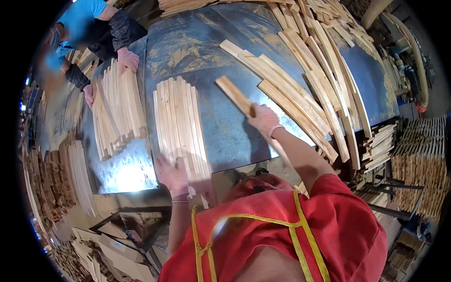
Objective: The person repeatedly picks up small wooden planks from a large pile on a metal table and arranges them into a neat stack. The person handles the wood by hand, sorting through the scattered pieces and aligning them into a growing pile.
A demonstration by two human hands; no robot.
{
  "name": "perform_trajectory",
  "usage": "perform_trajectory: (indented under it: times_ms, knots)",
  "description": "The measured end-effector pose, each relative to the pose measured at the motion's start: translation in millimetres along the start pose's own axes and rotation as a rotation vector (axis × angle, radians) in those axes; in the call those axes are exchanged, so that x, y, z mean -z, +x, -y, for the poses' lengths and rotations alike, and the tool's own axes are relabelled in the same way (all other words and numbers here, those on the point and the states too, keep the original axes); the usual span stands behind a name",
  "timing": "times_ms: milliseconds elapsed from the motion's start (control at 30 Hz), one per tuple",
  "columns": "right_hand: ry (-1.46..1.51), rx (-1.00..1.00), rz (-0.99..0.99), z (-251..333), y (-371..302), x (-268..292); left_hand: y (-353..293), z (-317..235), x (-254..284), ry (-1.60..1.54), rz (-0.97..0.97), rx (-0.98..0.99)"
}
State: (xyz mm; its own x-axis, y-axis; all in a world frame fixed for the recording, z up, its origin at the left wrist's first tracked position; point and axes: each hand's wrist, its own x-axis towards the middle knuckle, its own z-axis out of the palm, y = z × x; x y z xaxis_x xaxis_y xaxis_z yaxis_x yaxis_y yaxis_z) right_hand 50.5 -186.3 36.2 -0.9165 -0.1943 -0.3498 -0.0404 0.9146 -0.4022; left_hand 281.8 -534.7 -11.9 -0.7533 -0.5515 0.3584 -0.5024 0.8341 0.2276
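Observation:
My right hand [264,121], in a thin pale glove, is closed around a wooden slat [233,95]. The slat slants from the table's middle down under my forearm and is slightly blurred. My left hand [172,176], also gloved, rests on the near left end of a row of pale wooden slats [177,117]. Its fingers are stretched out and its thumb stands apart. The slats in that row lie side by side, their near ends reaching past the table edge. Right of my right hand, several loose slats [291,99] lie fanned on the metal table [213,105].
At the left, a co-worker's gloved hands [127,60] hold another group of slats [121,105]. More boards [324,61] are heaped at the right and far right. Stacked strips [419,162] stand beyond the table's right edge. A dark metal frame [115,218] stands below left.

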Motion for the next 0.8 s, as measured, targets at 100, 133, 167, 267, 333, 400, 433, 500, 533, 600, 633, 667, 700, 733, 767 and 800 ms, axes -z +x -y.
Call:
perform_trajectory:
  times_ms: [100,133,167,267,333,400,433,500,533,600,633,667,700,733,767,800]
  knots:
    - [0.380,0.101,0.145,63,4,-29,23,10,12,-0.463,0.315,0.409]
    - [0.406,0.086,0.216,88,7,-46,35,13,22,-0.667,0.452,0.564]
    - [0.396,0.162,0.295,105,6,-62,37,21,19,-0.467,0.440,0.417]
    - [0.429,0.218,0.424,138,-15,-72,35,24,30,-0.654,0.599,0.512]
    - [0.441,0.207,0.456,127,-20,-40,39,14,38,-0.617,0.577,0.321]
    - [0.547,0.328,0.434,101,2,-52,67,20,46,-0.628,0.876,0.544]
    - [0.412,0.246,0.385,105,14,-65,74,30,37,-0.695,0.865,0.638]
    - [0.387,0.193,0.402,127,21,-63,74,66,3,-0.704,0.760,0.638]
    - [0.424,0.193,0.400,134,24,-59,78,75,-17,-0.733,0.705,0.641]
    - [0.420,0.119,0.484,145,27,-42,95,51,-57,-0.575,0.589,0.282]
    - [0.445,0.087,0.449,143,26,-42,99,37,-69,-0.461,0.572,0.277]
    - [0.467,0.059,0.418,142,27,-41,101,24,-78,-0.347,0.549,0.278]
    - [0.501,0.031,0.401,141,23,-47,104,23,-79,-0.495,0.604,0.340]
    - [0.539,0.054,0.354,137,24,-53,108,23,-78,-0.643,0.655,0.409]
    - [0.575,0.079,0.309,132,27,-57,111,24,-77,-0.790,0.702,0.483]
    - [0.614,0.101,0.265,129,27,-63,119,19,-69,-0.792,0.670,0.480]
